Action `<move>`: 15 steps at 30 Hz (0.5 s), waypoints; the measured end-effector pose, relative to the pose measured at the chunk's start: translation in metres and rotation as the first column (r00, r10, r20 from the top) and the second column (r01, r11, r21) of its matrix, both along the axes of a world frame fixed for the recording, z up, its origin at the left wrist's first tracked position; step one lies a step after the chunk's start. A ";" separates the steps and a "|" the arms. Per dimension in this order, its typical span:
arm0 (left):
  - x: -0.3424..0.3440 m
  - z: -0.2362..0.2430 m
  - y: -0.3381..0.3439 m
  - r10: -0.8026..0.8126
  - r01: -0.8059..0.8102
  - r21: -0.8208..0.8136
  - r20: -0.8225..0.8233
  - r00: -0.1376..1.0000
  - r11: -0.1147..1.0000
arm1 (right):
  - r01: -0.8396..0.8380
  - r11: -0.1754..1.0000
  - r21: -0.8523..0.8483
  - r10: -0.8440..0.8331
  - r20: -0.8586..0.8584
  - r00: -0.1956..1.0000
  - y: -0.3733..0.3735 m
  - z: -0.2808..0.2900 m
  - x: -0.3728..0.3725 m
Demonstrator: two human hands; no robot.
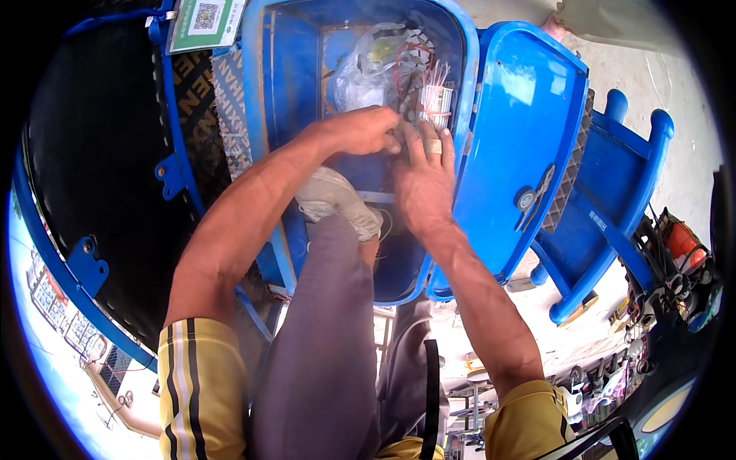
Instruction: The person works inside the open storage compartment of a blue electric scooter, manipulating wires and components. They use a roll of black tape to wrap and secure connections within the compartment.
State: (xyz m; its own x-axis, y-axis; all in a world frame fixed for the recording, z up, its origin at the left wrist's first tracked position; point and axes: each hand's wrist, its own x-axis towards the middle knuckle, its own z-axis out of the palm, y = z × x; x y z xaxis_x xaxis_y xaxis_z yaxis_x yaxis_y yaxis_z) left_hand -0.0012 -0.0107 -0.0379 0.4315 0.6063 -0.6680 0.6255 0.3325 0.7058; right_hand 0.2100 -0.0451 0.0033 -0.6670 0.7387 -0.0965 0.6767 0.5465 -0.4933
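Observation:
Both my hands reach into an open blue compartment (295, 92) of a small vehicle. My left hand (360, 129) has its fingers curled on a bundle of red and white wires (426, 90) near the back wall. My right hand (423, 184) lies just right of it, fingers spread against the same wiring, a pale band on one finger. What the fingertips pinch is hidden between the two hands. A clear plastic bag (364, 69) lies beside the wires. My foot in a grey shoe (341, 201) stands on the compartment floor.
A blue hinged panel (517, 146) stands swung aside to the right, with a latch on it. Further right is a blue plastic frame (613, 192). A black canopy (100, 169) with blue brackets fills the left. Tools and cables (678, 261) lie at the right edge.

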 end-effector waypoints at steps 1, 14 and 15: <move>0.001 0.001 0.002 -0.013 0.013 0.013 -0.011 1.000 1.000 | -0.003 1.000 -0.010 0.003 -0.004 1.000 0.001 0.000 0.001; -0.009 0.026 -0.003 0.175 -0.174 -0.060 0.018 0.984 0.983 | 0.517 0.855 0.033 -0.514 -0.070 0.855 -0.027 0.042 0.164; -0.007 0.032 -0.002 0.146 -0.146 0.014 -0.057 0.988 0.989 | 0.532 0.846 0.035 -0.531 -0.031 0.847 -0.027 0.038 0.186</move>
State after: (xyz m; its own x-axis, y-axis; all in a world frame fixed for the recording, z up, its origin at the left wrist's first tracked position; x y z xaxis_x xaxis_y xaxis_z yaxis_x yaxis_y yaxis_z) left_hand -0.0087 -0.0125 -0.0063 0.2987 0.6666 -0.6830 0.6108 0.4164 0.6735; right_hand 0.3955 -0.0718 0.0409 -0.1722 0.9838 -0.0495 0.8599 0.1256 -0.4948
